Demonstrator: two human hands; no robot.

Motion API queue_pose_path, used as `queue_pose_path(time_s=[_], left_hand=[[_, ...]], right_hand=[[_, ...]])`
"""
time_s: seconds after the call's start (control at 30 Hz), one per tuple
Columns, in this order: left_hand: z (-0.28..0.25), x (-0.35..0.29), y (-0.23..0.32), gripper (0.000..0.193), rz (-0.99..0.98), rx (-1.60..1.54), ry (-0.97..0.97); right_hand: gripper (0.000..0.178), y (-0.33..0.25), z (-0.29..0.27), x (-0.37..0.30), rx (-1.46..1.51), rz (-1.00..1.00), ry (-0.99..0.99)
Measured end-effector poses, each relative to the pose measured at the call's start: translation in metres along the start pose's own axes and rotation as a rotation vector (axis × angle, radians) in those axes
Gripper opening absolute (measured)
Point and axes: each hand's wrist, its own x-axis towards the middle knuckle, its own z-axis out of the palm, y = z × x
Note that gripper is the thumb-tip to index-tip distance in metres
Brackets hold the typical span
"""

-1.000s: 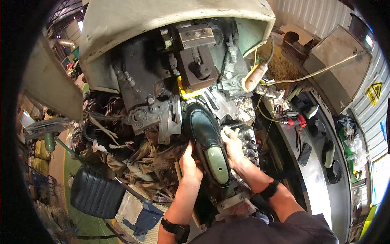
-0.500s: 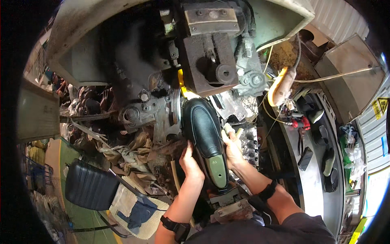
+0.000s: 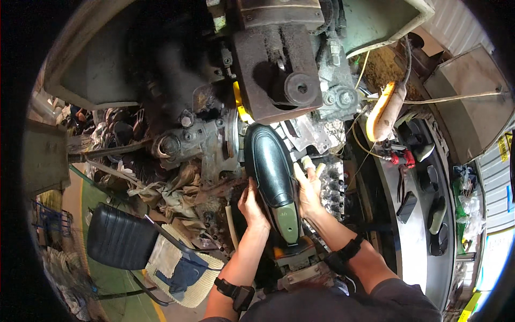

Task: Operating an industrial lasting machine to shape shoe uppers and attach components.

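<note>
You've got both hands clamped on the black shoe upper (image 3: 270, 163), left hand (image 3: 252, 205) and right hand (image 3: 308, 190) flanking it, toe against the lasting machine (image 3: 279, 70).

Toe of black shoe (image 3: 271, 166) hidden under machine head (image 3: 276, 70), upper centre. Left hand (image 3: 252, 204) fingertips tucked behind shoe. Shelf items at right too small to tell.

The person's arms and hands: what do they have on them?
Both hands, left hand and right hand, are bare, with no gloves. The left wrist carries a black wristwatch-like band, and the right wrist a wide black wristband. The forearms are uncovered; a dark grey short sleeve starts higher up on the right arm.
</note>
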Motion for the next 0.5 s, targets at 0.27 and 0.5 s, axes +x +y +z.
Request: queue_pose_path(time_s=[0.27,0.5], left_hand=[[-0.021,0.007,-0.004,0.031,-0.062,0.049,0.05],[-0.145,0.024,-0.04,0.051,0.221,1.183,-0.149]], right_hand=[[0.079,-0.011,0.007,-0.009,0.006,0.064,0.061],[0.033,-0.026,-0.007,-0.026,-0.239,0.286,-0.111]])
